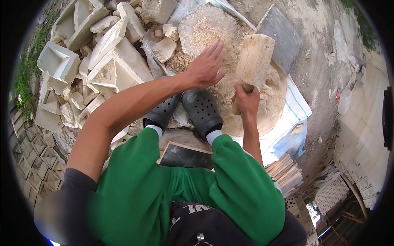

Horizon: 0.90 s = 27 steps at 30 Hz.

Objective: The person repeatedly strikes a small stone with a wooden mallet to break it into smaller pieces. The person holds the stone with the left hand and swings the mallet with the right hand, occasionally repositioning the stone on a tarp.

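Note:
My right hand (247, 99) is wrapped round the handle of a wooden mallet (255, 57), its broad block head pointing away from me. Stretched out flat, my left hand (207, 65) holds nothing and hovers over or rests on the crumbled pale material (184, 62); which of the two I cannot tell. Just beyond its fingertips lies a flat stone slab (191, 30) covered with tan crumbs (209, 33). Powder and crumbs spread around the slab and under the mallet, on a white woven sheet (297, 100).
Broken cream-coloured mould-like pieces (119, 67) are heaped at the left. A dark grey board (281, 39) lies at the far right of the powder. My grey clogs (201, 110) stand at its near edge. Stacked wooden strips (284, 172) sit at the lower right.

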Tool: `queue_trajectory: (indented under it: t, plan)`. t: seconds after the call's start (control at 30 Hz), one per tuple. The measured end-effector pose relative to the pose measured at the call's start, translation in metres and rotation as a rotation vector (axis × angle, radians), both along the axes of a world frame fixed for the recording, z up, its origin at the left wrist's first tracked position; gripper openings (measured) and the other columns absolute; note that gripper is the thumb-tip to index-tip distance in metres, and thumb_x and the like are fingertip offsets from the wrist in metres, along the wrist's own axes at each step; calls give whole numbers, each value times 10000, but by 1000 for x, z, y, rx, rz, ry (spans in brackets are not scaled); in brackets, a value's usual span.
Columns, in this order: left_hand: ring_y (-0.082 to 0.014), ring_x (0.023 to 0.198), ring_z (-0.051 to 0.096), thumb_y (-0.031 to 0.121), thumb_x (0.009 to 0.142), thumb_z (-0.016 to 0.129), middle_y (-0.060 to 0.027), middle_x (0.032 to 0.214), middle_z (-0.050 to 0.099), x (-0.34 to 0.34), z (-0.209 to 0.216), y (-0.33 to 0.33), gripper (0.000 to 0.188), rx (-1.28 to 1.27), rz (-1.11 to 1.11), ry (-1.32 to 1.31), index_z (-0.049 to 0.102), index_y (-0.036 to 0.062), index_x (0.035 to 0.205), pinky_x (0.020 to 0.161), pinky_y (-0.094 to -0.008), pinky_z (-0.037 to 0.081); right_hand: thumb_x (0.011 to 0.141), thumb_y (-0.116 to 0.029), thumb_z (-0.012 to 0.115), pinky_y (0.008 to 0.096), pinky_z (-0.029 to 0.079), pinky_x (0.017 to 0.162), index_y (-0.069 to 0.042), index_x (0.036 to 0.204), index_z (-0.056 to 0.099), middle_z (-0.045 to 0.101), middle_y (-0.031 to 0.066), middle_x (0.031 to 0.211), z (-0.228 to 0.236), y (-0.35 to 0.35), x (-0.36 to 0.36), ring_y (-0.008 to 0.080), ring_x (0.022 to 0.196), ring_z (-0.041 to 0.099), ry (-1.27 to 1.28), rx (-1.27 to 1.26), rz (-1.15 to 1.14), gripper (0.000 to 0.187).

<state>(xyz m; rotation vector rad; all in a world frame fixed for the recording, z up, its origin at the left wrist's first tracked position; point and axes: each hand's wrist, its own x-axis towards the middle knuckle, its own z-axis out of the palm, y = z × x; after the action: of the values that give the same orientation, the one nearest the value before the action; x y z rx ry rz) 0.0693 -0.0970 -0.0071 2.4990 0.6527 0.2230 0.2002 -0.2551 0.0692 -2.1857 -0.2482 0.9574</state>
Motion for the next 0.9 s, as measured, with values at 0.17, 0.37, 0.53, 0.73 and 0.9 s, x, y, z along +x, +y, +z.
queue_trajectory:
  t: [0.17, 0.37, 0.53, 0.73, 0.9]
  plan:
    - [-444, 1564, 168, 427, 989, 596, -347, 1644, 202, 2, 5, 20, 845, 15, 130, -102, 281, -123, 1546, 1253, -518, 218, 807, -278, 795, 331, 547, 566, 97, 969, 665, 724, 147, 768, 2, -2, 3, 202, 571, 702, -34, -26, 47, 429]
    - [-480, 1564, 118, 525, 1012, 526, -386, 1635, 163, 5, -6, 28, 914, 179, 292, 171, 230, -154, 1547, 1252, -554, 194, 805, -281, 793, 332, 547, 579, 67, 980, 683, 727, 131, 759, 5, -2, 2, 191, 563, 693, 3, -56, 68, 405]
    - [-482, 1560, 128, 447, 1010, 582, -398, 1620, 185, 10, 6, 12, 871, -416, -127, -16, 239, -149, 1545, 1265, -510, 199, 824, -255, 813, 327, 531, 536, 76, 999, 659, 700, 115, 757, 8, -5, 4, 184, 554, 671, 18, -7, 47, 405]
    - [-479, 1559, 135, 445, 995, 607, -388, 1630, 184, 3, 0, 23, 894, 144, 366, 115, 236, -148, 1552, 1271, -483, 153, 825, -271, 796, 333, 542, 557, 79, 999, 665, 713, 130, 749, 5, -11, 7, 197, 568, 696, 27, -35, 38, 413]
    - [-470, 1560, 155, 474, 1009, 576, -379, 1632, 197, -7, 10, 6, 898, 39, -77, 171, 232, -152, 1553, 1262, -496, 200, 813, -296, 790, 337, 554, 577, 72, 1005, 676, 732, 145, 764, 2, -12, 6, 203, 577, 712, 50, -63, 36, 431]
